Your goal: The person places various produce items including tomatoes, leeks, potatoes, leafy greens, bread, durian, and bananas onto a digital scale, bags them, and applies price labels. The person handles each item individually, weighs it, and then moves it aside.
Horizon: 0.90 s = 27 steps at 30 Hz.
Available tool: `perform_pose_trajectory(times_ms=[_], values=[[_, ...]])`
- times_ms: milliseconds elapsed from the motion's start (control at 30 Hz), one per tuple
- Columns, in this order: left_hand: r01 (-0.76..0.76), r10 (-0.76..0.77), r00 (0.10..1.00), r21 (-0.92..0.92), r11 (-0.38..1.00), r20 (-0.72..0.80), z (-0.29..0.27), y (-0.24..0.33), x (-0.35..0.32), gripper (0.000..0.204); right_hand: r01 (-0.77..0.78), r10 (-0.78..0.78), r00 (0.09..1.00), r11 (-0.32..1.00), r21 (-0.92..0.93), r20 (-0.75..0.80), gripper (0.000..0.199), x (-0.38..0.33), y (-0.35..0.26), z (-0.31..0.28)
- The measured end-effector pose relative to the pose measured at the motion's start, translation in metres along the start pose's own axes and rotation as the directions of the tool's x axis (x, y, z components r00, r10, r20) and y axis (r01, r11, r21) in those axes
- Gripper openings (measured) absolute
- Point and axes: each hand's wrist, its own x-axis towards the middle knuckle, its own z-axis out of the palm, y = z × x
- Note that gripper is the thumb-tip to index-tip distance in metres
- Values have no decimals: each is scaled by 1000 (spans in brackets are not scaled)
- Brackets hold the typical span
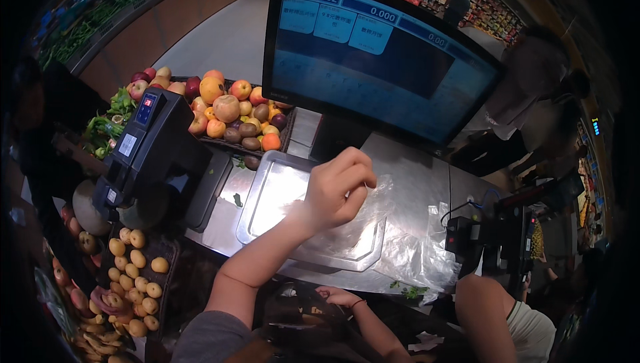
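My left hand point(339, 188) is raised above a shiny metal weighing tray point(259, 230), its fingers curled in and nothing visible in them. Thin clear plastic film point(420, 253) lies crumpled across the tray's right side and the steel counter point(407, 163). Lower down, by the counter's near edge, is a smaller hand with a dark wristband, which looks like my right hand point(342, 298). Its fingers rest against something dark and are partly hidden, so their grip is unclear. A large dark-framed monitor point(373, 73) with a lit screen stands just beyond the tray.
Left of the tray stands a black label printer point(157, 153). Mixed fruit fills a basket point(288, 138) behind it; round yellow fruit point(137, 276) sits lower left, where another person's hand point(107, 302) reaches in. Another person's bent limb point(481, 310) is close on the right, below a black device point(463, 233).
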Motion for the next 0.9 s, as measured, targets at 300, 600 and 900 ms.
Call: perform_pose_trajectory(times_ms=[300, 600, 900], values=[[58, -59, 997, -20, 998, -51, -23, -9, 19, 19, -39, 35, 998, 996, -85, -49, 53, -13, -24, 10], [55, -33, 924, -47, 997, 381, -2, 3, -60, 5, -8, -5, 999, 937, -350, -35, 55, -10, -25, 5], [331, -276, 912, -150, 932, 304, 0, 11, -105, 8, 38, -64, 993, 970, -240, -103, 47, -10, -14, 9]])
